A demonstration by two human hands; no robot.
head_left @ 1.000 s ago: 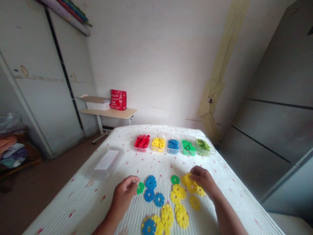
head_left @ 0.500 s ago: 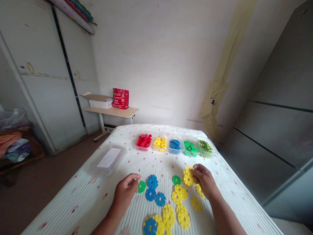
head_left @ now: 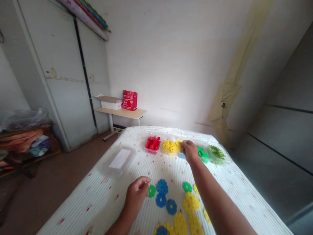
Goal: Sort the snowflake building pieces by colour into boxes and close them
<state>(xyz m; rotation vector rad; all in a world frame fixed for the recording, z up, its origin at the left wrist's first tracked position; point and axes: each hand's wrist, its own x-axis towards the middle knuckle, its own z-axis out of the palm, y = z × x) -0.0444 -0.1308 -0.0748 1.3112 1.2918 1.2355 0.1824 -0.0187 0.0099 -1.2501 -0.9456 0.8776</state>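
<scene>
My right hand reaches to the row of tubs and pinches yellow snowflake discs at the right edge of the tub of yellow discs. It partly covers the tub of blue discs. Nearer me, my left hand has its fingers closed at the edge of a green snowflake disc. Several blue discs lie just right of that one. Loose yellow discs overlap on the cloth, some hidden under my right forearm, with another green disc above them.
Tubs of red, green and light green pieces stand along the far part of the bed-like surface. A clear plastic lid with white paper lies at left. Behind, a small table holds a red bag.
My right hand has moved from the loose yellow pile forward and left to the yellow tub, carrying yellow discs. My left hand stays by the green disc. The view has shifted slightly.
</scene>
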